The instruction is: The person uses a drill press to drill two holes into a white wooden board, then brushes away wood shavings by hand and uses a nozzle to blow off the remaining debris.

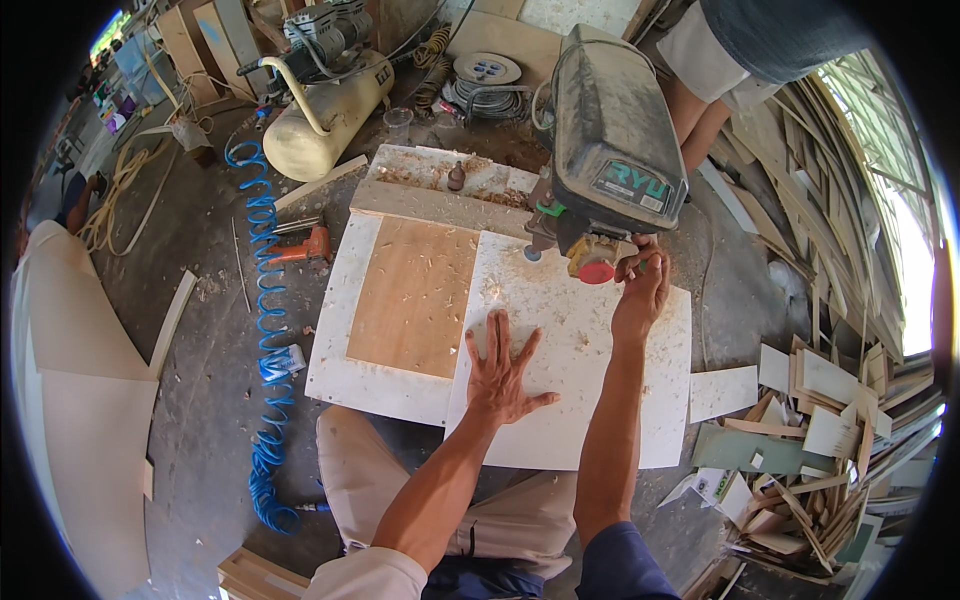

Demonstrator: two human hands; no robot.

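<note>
My left hand [498, 372] lies flat with its fingers spread on a white board [570, 400]. A drill press [610, 140] with a dusty dark belt cover stands over the far right part of that board. At the right side of its head my right hand [642, 278] is raised with curled fingers, beside a red round switch cover [597, 272]. What those fingers grip is hidden. Under the white board's left side lies a worktop holding a brown wood panel [412, 300], strewn with shavings. A wooden strip [440, 207] runs along the back.
A cream air compressor [330, 120] stands far left, and a coiled blue air hose [265, 330] runs along the floor. Near it lies an orange nail gun [305, 247]. Scrap boards [810, 430] pile up on the right. Another person [720, 60] stands behind the drill press.
</note>
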